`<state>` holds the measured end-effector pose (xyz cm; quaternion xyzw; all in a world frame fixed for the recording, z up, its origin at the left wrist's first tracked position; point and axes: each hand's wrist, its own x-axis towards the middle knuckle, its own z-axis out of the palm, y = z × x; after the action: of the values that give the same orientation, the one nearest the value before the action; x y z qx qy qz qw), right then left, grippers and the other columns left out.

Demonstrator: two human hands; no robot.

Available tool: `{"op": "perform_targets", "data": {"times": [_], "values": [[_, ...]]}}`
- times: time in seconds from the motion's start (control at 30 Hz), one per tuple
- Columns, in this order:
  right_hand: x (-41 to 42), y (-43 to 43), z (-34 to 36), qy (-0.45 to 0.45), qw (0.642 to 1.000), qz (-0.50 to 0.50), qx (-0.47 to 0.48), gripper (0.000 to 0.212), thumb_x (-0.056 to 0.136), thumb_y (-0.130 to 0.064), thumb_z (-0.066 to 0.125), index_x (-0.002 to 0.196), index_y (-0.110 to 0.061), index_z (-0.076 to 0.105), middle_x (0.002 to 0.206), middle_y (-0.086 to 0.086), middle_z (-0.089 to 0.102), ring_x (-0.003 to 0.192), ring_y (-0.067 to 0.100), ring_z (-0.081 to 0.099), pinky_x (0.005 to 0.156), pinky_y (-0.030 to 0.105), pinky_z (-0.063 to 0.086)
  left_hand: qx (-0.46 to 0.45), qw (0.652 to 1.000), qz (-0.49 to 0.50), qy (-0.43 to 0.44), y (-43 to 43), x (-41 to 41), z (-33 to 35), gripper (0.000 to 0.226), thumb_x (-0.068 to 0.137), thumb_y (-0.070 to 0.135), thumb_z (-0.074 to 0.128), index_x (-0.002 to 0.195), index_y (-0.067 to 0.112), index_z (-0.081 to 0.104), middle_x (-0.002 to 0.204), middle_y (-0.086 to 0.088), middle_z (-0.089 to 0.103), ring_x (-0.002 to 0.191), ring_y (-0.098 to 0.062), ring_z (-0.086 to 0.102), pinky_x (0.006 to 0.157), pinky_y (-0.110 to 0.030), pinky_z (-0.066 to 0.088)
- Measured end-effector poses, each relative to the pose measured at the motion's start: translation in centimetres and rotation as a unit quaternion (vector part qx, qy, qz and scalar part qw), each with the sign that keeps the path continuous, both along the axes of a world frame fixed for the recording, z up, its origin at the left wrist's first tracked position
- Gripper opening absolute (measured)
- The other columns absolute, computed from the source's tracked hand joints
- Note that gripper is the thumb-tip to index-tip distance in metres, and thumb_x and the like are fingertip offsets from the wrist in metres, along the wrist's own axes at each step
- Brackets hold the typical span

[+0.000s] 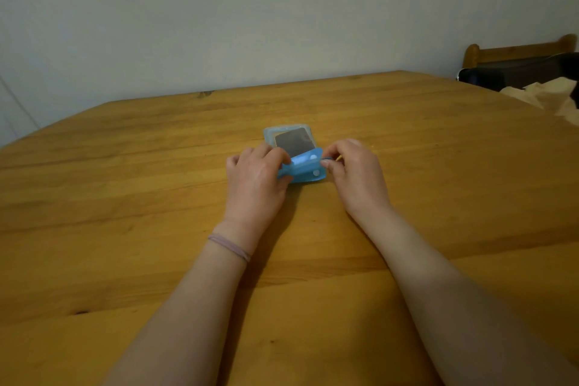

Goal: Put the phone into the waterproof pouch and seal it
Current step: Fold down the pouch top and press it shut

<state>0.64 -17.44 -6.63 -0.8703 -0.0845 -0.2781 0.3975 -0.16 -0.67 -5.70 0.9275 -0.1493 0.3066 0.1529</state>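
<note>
- The blue pouch point(296, 153) lies flat near the middle of the wooden table point(156, 197), its clear end pointing toward the far wall point(282, 9).
- The dark phone point(294, 141) sits inside the pouch, showing through the clear window.
- The near end of the pouch is a blue flap point(305, 168) partly folded, with two pale round snaps on its right side.
- The left hand point(255, 177) pinches the left edge of the flap between thumb and curled fingers.
- The right hand point(355, 172) pinches the right edge of the flap with curled fingers.
- A thin hair tie point(230, 246) circles the left wrist.
- At the far right stands a wooden chair back point(517, 50), with crumpled paper point(554, 97) on the table's far right edge.
</note>
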Motion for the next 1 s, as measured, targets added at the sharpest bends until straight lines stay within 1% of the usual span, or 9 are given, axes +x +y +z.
{"op": "perform_targets", "data": {"times": [0.13, 0.23, 0.3, 0.37, 0.47, 0.53, 0.7, 0.87, 1.0], "values": [[0.1, -0.3, -0.1, 0.005, 1.0, -0.017, 0.001, 0.018, 0.087, -0.011, 0.063, 0.079, -0.025, 0.053, 0.089, -0.007, 0.054, 0.075, 0.007, 0.048, 0.06, 0.018, 0.033, -0.047, 0.999, -0.007, 0.015, 0.9, 0.2, 0.4, 0.02, 0.07, 0.02, 0.079, 0.084, 0.015, 0.067, 0.09, -0.003, 0.06, 0.086, -0.024, 0.056, 0.076, -0.038, 0.043], [0.2, -0.3, -0.3, 0.012, 0.999, -0.034, -0.015, 0.019, 0.087, -0.017, 0.062, 0.079, -0.029, 0.051, 0.088, -0.011, 0.053, 0.071, 0.004, 0.047, 0.057, 0.02, 0.032, -0.073, 0.996, -0.004, 0.051, 1.4, 0.4, 0.5, 0.018, 0.068, 0.02, 0.08, 0.08, 0.012, 0.069, 0.083, -0.004, 0.064, 0.075, -0.025, 0.059, 0.066, -0.036, 0.046], [0.2, -0.4, -0.4, 0.02, 0.998, -0.04, -0.046, 0.015, 0.086, -0.019, 0.064, 0.08, -0.028, 0.055, 0.088, -0.011, 0.053, 0.074, 0.008, 0.05, 0.057, 0.022, 0.033, -0.078, 0.995, 0.003, 0.063, 1.7, 0.5, 0.4, 0.017, 0.069, 0.021, 0.08, 0.08, 0.012, 0.072, 0.083, -0.006, 0.067, 0.074, -0.026, 0.06, 0.067, -0.035, 0.047], [0.2, -0.5, -0.3, 0.021, 0.997, -0.024, -0.076, 0.01, 0.082, -0.019, 0.069, 0.086, -0.024, 0.061, 0.09, -0.007, 0.057, 0.084, 0.015, 0.052, 0.067, 0.027, 0.037, -0.078, 0.995, -0.005, 0.069, 1.8, 0.4, 0.3, 0.016, 0.071, 0.02, 0.08, 0.082, 0.011, 0.073, 0.084, -0.007, 0.067, 0.074, -0.026, 0.061, 0.068, -0.036, 0.049], [-0.3, -0.2, 0.0, -0.014, 0.992, 0.016, -0.125, 0.021, 0.075, -0.021, 0.077, 0.093, -0.022, 0.066, 0.094, -0.004, 0.064, 0.092, 0.018, 0.051, 0.079, 0.03, 0.041, -0.082, 0.994, -0.042, 0.061, 1.5, 0.2, 0.3, 0.013, 0.072, 0.014, 0.078, 0.082, 0.008, 0.072, 0.085, -0.009, 0.067, 0.072, -0.026, 0.06, 0.067, -0.039, 0.05], [-0.5, 0.4, 0.2, -0.025, 0.989, 0.032, -0.144, 0.018, 0.075, -0.022, 0.077, 0.091, -0.021, 0.069, 0.093, -0.002, 0.065, 0.093, 0.021, 0.052, 0.082, 0.038, 0.045, -0.087, 0.992, -0.073, 0.053, 1.0, 0.1, 0.2, 0.011, 0.074, 0.01, 0.077, 0.082, 0.006, 0.072, 0.084, -0.009, 0.066, 0.071, -0.024, 0.06, 0.066, -0.038, 0.05], [-0.6, 0.9, 0.2, -0.016, 0.987, 0.043, -0.152, 0.01, 0.079, -0.021, 0.073, 0.089, -0.018, 0.07, 0.091, -0.002, 0.064, 0.091, 0.019, 0.052, 0.081, 0.04, 0.046, -0.091, 0.989, -0.105, 0.054, 0.4, 0.2, -0.3, 0.008, 0.078, 0.005, 0.072, 0.085, 0.006, 0.071, 0.086, -0.007, 0.063, 0.071, -0.016, 0.056, 0.066, -0.025, 0.043], [-0.7, 1.3, 0.1, -0.011, 0.986, 0.053, -0.158, 0.009, 0.081, -0.017, 0.071, 0.086, -0.013, 0.066, 0.089, 0.003, 0.061, 0.089, 0.023, 0.053, 0.077, 0.038, 0.044, -0.096, 0.989, -0.098, 0.045, 0.5, 0.5, -0.7, 0.006, 0.077, 0.006, 0.072, 0.082, 0.007, 0.069, 0.083, -0.006, 0.062, 0.071, -0.021, 0.058, 0.063, -0.038, 0.049], [-0.8, 1.6, 0.2, -0.016, 0.984, 0.054, -0.172, 0.006, 0.082, -0.016, 0.069, 0.081, -0.012, 0.064, 0.086, 0.003, 0.061, 0.086, 0.023, 0.053, 0.076, 0.039, 0.043, -0.093, 0.991, -0.09, 0.038, 0.6, 0.7, -0.8, 0.006, 0.074, 0.006, 0.074, 0.076, 0.008, 0.069, 0.079, -0.004, 0.062, 0.067, -0.02, 0.056, 0.058, -0.031, 0.042]]}}
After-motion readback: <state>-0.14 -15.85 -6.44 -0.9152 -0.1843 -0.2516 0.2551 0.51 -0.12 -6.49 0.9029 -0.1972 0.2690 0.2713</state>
